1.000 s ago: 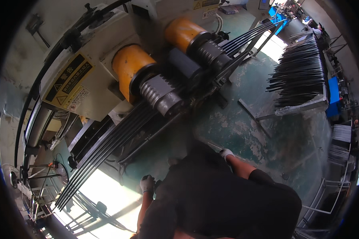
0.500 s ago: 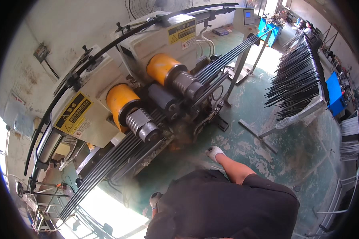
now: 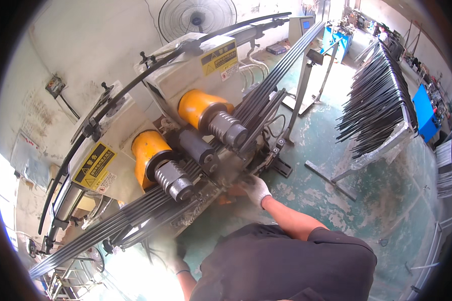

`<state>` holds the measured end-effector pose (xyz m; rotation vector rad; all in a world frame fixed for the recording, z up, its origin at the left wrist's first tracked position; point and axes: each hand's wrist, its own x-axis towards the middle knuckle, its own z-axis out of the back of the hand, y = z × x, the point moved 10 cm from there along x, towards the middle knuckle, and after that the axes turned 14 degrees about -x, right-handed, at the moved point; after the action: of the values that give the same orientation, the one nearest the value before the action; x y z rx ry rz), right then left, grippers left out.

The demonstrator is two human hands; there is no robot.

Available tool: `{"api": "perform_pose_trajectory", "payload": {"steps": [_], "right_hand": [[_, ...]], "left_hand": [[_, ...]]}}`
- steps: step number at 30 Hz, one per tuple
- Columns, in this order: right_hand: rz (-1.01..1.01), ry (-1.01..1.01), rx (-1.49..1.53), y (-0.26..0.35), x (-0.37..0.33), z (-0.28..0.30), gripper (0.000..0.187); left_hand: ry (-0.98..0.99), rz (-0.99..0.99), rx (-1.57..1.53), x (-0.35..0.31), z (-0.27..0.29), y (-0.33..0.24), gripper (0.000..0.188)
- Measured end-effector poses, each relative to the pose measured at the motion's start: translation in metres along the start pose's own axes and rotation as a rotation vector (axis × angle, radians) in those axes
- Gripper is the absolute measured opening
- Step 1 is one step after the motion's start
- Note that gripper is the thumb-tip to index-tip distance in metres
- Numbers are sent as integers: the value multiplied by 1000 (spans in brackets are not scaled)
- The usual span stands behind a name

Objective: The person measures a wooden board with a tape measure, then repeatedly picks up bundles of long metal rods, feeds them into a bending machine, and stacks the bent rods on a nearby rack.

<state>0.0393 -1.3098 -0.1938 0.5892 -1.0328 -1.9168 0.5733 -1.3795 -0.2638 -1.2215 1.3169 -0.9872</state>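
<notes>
A bundle of long dark rods point(image 3: 150, 208) runs slantwise through the machine, under two orange cylinders point(image 3: 152, 146) with ribbed metal ends. My right hand point(image 3: 256, 191), in a whitish glove, reaches to the machine's front beside the dark central block point(image 3: 196, 145). Its fingertips blur into the dark parts there, so any grip is hidden. Low on the left, my gloved left hand point(image 3: 175, 260) hangs below the rods, apart from them. Motion and glare smear its fingers.
A rack point(image 3: 404, 128) with many thin dark rods stands on the right. A metal stand point(image 3: 301, 90) rises near the rods' far end. Behind the machine is a large fan point(image 3: 197, 20). A curved black rail point(image 3: 135, 75) arches over the machine.
My right hand has moved forward and left to the machine's front. My left hand has shifted left and down. The rods' far end now sits higher, and the rods lie farther left at the near end.
</notes>
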Motion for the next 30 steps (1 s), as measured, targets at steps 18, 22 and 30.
{"api": "perform_pose_trajectory", "payload": {"steps": [18, 22, 30], "right_hand": [[-190, -102, 1075, 93, 75, 2, 48], [-241, -145, 979, 92, 96, -7, 45], [259, -138, 427, 87, 152, -19, 42]], "left_hand": [[-22, -701, -367, -6, -180, -497, 61], [207, -690, -180, -8, -236, -537, 49], [422, -637, 15, -17, -344, -555, 45]]}}
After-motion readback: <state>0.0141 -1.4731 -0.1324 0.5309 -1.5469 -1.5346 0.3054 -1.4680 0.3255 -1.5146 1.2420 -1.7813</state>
